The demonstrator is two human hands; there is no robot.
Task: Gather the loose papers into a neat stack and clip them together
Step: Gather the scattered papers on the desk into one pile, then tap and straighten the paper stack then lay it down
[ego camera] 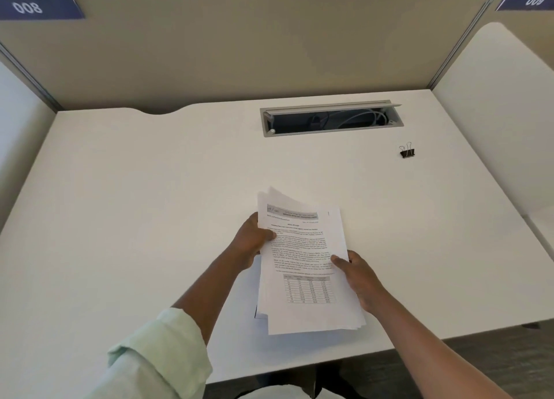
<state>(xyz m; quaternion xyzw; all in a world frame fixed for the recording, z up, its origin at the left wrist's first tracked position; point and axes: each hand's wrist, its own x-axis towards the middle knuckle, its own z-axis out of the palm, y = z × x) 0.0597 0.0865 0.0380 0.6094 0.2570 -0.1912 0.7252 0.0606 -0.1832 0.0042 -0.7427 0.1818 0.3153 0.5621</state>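
I have both hands on the papers point(305, 266), a loose sheaf of printed sheets held over the middle of the table point(135, 203), toward its near edge. My left hand point(251, 242) grips the sheaf's left edge high up, thumb pressed on the top sheet and the other fingers curled underneath, so it is clamped on the paper. My right hand point(358, 275) grips the right edge lower down, thumb on top, fingers hidden beneath the sheets, likewise clamped. The sheets are not squared: corners fan out at the far end and several edges show staggered at the near right corner. The top page carries a grey header band, blocks of text and a small grid of rows. The black clip point(407, 151) sits by itself on the table toward the far right, well apart from the papers, its wire handles standing up. Just beyond it, near the far edge, the cable slot point(329, 119) lies open with its lid tipped up and pale cables inside. Beige partitions point(239, 44) wall the table at the back and sides. Nothing lies on the table between the papers and the clip. My left sleeve point(156, 353) is pale green and rolled up.
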